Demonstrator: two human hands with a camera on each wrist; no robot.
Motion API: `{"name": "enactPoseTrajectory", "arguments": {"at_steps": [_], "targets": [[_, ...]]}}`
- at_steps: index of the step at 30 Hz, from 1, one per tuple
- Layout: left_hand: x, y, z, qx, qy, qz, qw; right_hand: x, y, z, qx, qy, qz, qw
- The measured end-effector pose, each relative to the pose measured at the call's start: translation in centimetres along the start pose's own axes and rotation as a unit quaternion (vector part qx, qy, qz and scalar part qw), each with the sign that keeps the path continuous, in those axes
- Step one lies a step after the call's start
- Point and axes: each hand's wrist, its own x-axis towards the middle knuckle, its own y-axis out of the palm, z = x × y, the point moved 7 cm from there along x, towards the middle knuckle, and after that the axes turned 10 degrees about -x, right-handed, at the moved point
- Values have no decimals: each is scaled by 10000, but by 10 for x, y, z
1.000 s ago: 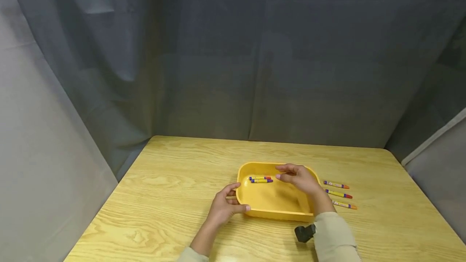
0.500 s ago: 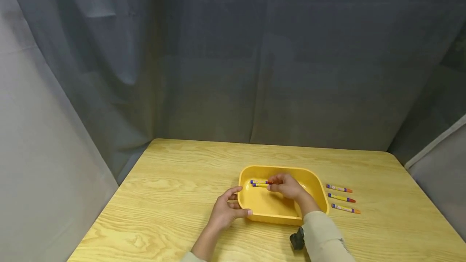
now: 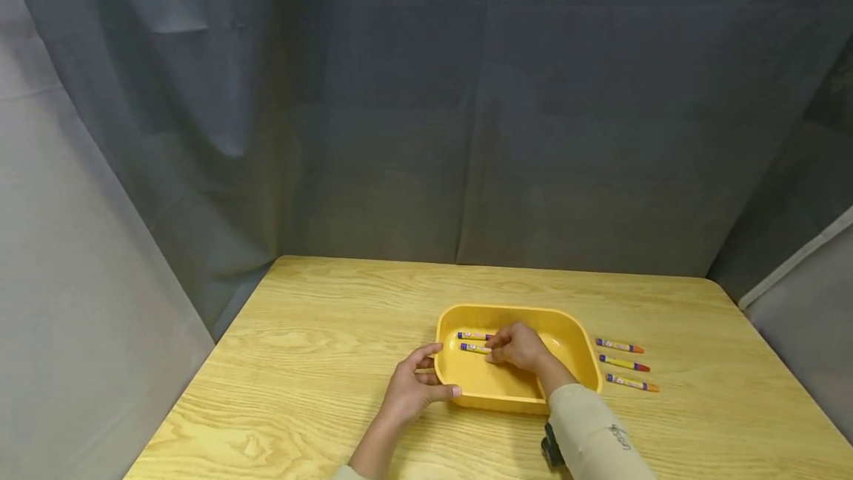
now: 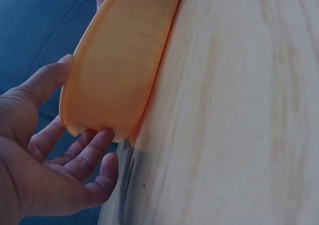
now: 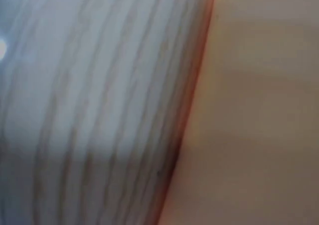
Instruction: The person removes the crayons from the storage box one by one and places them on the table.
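A yellow plastic tray (image 3: pixel 506 404) stands on the wooden table. My left hand (image 3: pixel 412 390) holds its left end, thumb at the near corner and fingers against the end wall; in the left wrist view the fingers (image 4: pixel 92 158) touch the tray's wall (image 4: pixel 119 70). Inside the tray, my right hand (image 3: pixel 522 349) pinches the right end of a yellow-wrapped crayon (image 3: pixel 472 348), hiding its tip. A second crayon (image 3: pixel 472 335) lies just beyond it, roughly parallel, partly covered by the fingers. The right wrist view shows only tray wall (image 5: pixel 249 110) and table, not the hand.
Right of the tray, an orange-tipped crayon (image 3: pixel 620 346), a red-tipped crayon (image 3: pixel 623 363) and another orange-tipped crayon (image 3: pixel 631 383) lie in a column on the table (image 3: pixel 320 332). A dark grey curtain (image 3: pixel 373 110) hangs behind the table, with pale cloth (image 3: pixel 80 243) at the left.
My right hand has come down to the crayons in the tray and taken hold of the nearer one. That crayon has shifted slightly towards me, widening the gap. The left hand stays on the tray.
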Motion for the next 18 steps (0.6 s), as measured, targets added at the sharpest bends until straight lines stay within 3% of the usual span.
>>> {"name": "enactPoseTrajectory", "arguments": {"at_steps": [11,18], "targets": [[-4,1,-7,-69,52,11,10000,-7,-21,8,114,36,-337,9994],[-16,9,-28,-37,77,68,9999,-24,-37,16,-71,-360,-246,9990]]}}
